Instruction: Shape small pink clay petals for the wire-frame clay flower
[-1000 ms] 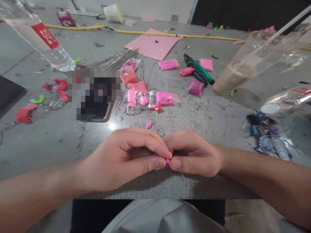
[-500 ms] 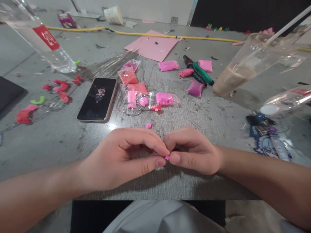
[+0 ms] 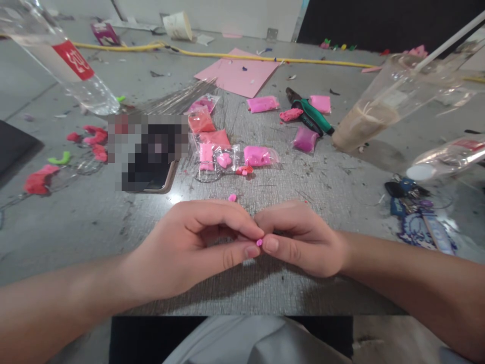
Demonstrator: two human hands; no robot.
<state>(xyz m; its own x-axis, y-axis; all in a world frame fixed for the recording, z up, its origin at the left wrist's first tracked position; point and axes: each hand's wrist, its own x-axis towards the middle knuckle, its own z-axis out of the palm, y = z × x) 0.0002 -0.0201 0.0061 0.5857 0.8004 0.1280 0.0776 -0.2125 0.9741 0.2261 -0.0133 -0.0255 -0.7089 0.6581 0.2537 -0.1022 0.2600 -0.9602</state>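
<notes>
A tiny lump of bright pink clay (image 3: 259, 242) is pinched between the fingertips of both hands, low over the table's front part. My left hand (image 3: 204, 242) holds it from the left with thumb and forefinger. From the right, my right hand (image 3: 303, 240) presses its thumb tip against it, the other fingers curled behind. Just beyond the hands lies another small pink clay piece (image 3: 232, 197). Further off are clear packets of coloured clay, among them a pink packet (image 3: 259, 155) and an orange-red packet (image 3: 215, 137).
Left of the packets lies a phone (image 3: 151, 177), partly blurred by blocks. Thin metal wires (image 3: 174, 98) fan out behind it. Green-handled pliers (image 3: 315, 115) lie beyond the packets. A water bottle (image 3: 76, 65) stands left, a drink cup with straw (image 3: 367, 111) right, near keys (image 3: 407, 189).
The fingertips have shifted very slightly and the pink lump has turned a little between them. Both hands otherwise keep their place.
</notes>
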